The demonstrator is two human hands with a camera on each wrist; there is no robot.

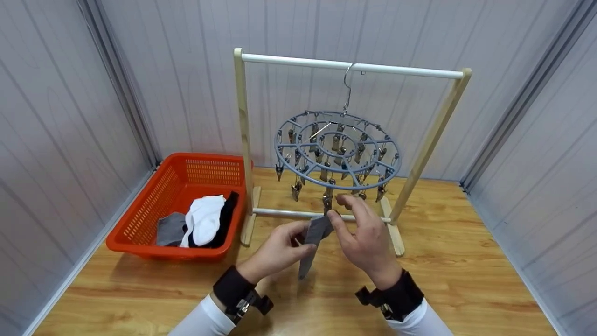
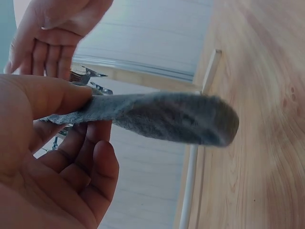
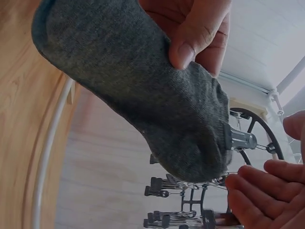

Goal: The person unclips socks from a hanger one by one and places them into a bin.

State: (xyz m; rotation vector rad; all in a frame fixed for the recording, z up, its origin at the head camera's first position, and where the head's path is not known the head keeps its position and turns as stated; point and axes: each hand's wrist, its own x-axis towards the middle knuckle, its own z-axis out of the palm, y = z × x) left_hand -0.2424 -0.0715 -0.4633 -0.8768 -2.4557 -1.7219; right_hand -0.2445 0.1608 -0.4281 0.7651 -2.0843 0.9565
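Between thumb and fingers, my left hand (image 1: 281,246) pinches a grey sock (image 1: 309,249), which hangs below the front of a round blue-grey clip hanger (image 1: 337,183). A metal clip (image 3: 242,139) bites the sock's upper end in the right wrist view. Just right of that clip is my right hand (image 1: 366,237), its fingers spread loosely and holding nothing. The left wrist view shows the sock (image 2: 176,119) edge-on, reaching out past the left thumb.
The hanger's hook hangs on the white bar (image 1: 298,61) of a wooden stand (image 1: 438,140). More clips dangle around its rings. An orange basket (image 1: 135,210) at the left holds white socks (image 1: 207,219), a grey one (image 1: 170,229) and black fabric (image 1: 228,217).
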